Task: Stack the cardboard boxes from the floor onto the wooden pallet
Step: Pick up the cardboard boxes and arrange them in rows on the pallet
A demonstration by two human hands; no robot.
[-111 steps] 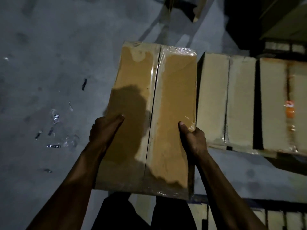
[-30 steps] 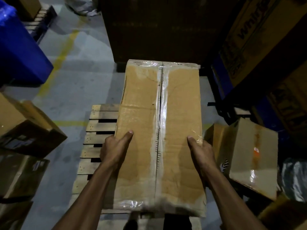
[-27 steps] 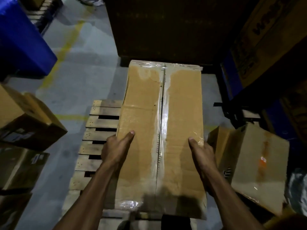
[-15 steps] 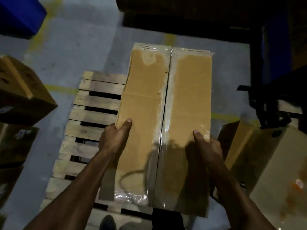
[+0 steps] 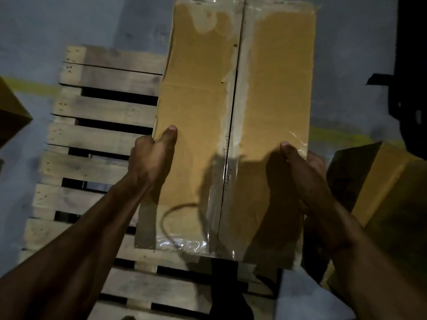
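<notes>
Two hands, left hand (image 5: 152, 158) and right hand (image 5: 302, 172), gripping opposite sides of cardboard box (image 5: 231, 112) above wooden pallet (image 5: 97, 139).

A long tan-brown cardboard box (image 5: 235, 125) is seen with a pale, glossy strip of clear tape down its dark centre seam, whitish patches spread along that strip and across its far end, and dark shadow cast over its near half. The slatted wooden pallet (image 5: 104, 135) is shown in weathered grey-beige, striped by black gaps between its boards. The concrete floor (image 5: 80, 19) is rendered bluish grey, crossed by a faded yellow painted line (image 5: 342, 135). A second yellow-brown cardboard box (image 5: 388, 199) is caught at right, half shadowed.
</notes>
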